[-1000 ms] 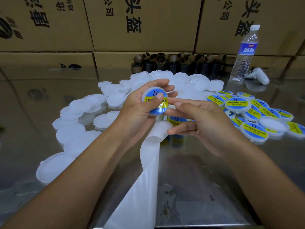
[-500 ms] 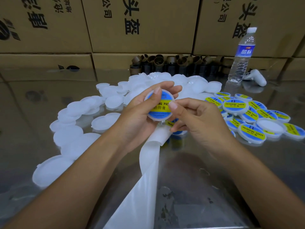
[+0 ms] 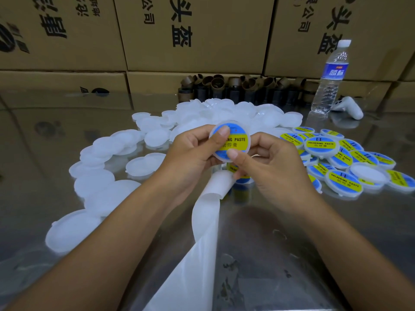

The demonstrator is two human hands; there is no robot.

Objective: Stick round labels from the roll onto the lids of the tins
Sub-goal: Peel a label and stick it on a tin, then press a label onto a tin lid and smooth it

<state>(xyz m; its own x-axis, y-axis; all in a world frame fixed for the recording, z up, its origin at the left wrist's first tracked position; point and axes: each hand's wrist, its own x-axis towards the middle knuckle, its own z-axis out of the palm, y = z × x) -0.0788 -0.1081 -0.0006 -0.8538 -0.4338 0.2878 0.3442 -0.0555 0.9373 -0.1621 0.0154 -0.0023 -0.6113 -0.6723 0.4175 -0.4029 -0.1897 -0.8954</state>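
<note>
A round white tin lid [image 3: 233, 141] with a blue and yellow "soldering paste" label faces me, held upright above the table. My left hand [image 3: 193, 153] grips its left side, thumb pressed on the label's upper left. My right hand [image 3: 269, 162] holds its right side, thumb on the label's lower edge. Below my hands the label roll [image 3: 240, 173] is mostly hidden; its white backing strip [image 3: 202, 223] trails toward me.
Several plain white lids [image 3: 107, 153] spread across the left and middle of the shiny metal table [image 3: 292, 243]. Labelled lids [image 3: 343, 162] pile at the right. A water bottle [image 3: 330, 79], a white controller [image 3: 350, 107], brown cores [image 3: 235, 86] and cardboard boxes [image 3: 193, 32] stand behind.
The lid has turned from tilted to facing me with its text level. My right thumb has come onto the label's lower edge, and my left thumb has slid to the upper left.
</note>
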